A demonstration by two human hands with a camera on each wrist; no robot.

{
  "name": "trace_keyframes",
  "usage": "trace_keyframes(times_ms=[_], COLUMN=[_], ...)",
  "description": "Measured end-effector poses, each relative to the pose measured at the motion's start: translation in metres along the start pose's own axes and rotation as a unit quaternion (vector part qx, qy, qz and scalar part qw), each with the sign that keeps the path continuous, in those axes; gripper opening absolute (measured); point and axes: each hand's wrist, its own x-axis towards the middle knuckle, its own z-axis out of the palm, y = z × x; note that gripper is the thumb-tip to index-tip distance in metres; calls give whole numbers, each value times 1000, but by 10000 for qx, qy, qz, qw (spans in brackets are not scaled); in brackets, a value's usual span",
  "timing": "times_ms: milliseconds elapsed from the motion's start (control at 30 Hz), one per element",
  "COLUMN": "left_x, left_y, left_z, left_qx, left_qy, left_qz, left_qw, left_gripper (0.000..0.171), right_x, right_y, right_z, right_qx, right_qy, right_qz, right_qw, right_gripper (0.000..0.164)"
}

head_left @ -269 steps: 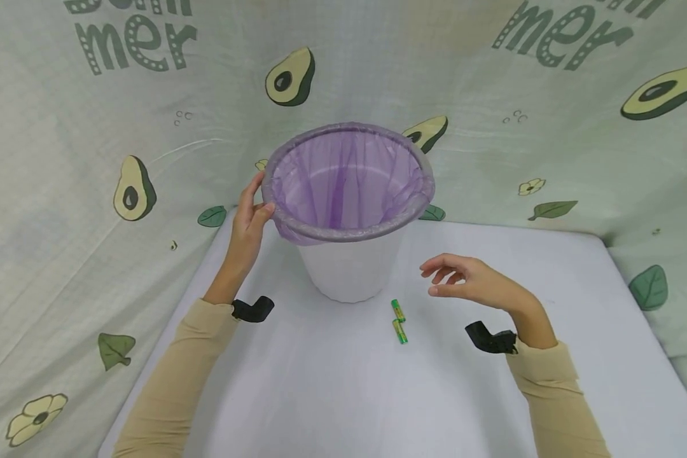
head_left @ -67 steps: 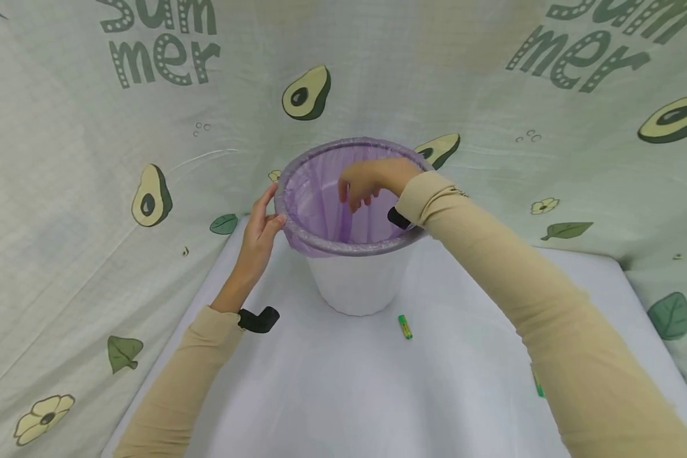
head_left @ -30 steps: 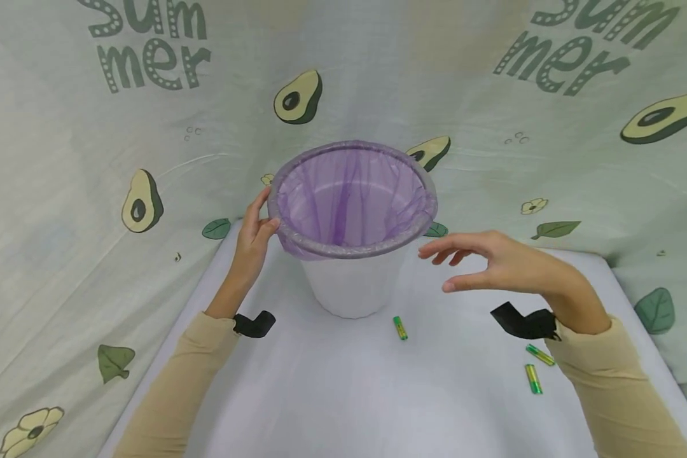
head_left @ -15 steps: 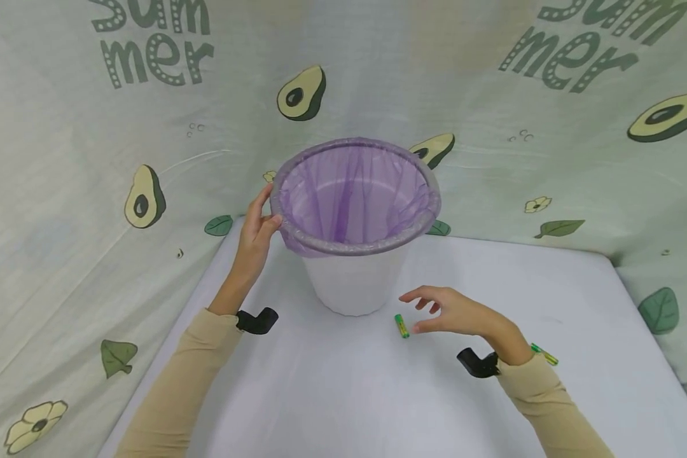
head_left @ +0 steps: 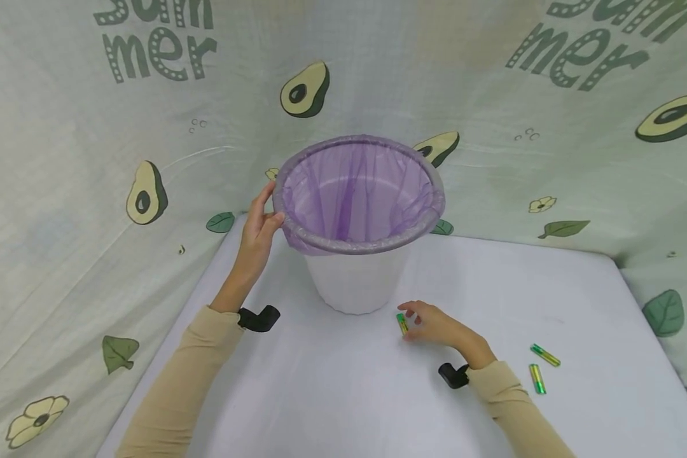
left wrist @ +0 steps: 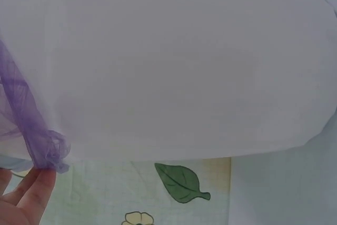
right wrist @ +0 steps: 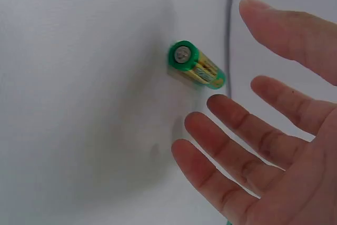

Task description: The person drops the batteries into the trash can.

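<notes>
A white bin (head_left: pixel 355 283) stands at the back of the table, lined with a purple bag (head_left: pixel 372 197) folded over its rim. My left hand (head_left: pixel 254 240) touches the bin's left rim, thumb toward me. In the left wrist view, straight fingers (left wrist: pixel 38 193) meet the bunched bag edge. A green and yellow battery (head_left: pixel 401 322) lies on the table in front of the bin, toward its right. Over it comes my right hand (head_left: pixel 436 326), thumb and fingers spread to either side. The right wrist view shows a gap between the fingers and the battery (right wrist: pixel 202 70).
Two more green and yellow batteries (head_left: pixel 545 355) lie to the right, beyond my right forearm. A white cloth covers the table (head_left: pixel 320 394). Behind and to the left hangs a curtain (head_left: pixel 217 165) printed with avocados and leaves.
Of two batteries in front of the bin, one is gone from there. My right hand was inside the bin, then came out and lowered to the other battery. My left hand stays at the rim.
</notes>
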Motion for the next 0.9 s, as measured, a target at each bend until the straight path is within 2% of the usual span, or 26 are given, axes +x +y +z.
trace_keyframes(times_ms=[167,500,700,900], left_x=[0,1,1,1], left_y=[1,2,2,1], left_z=[0,1,1,1], left_qx=[-9,32,120,92], left_qy=[-1,-22,18,-9], left_qz=[-8,-35,-19,-44], left_qw=[10000,10000,9999,9999], left_gripper=[58,57,57,57], right_x=[6,16,16,13], right_y=[7,8,6,4], right_z=[10,23,23,22], right_qx=[-225,-476,-627,-668], right_qy=[261,512,601,616], right_qz=[168,841,859,936], right_qw=[9993,9940,9925,9915], right_gripper=[55,35,21,19])
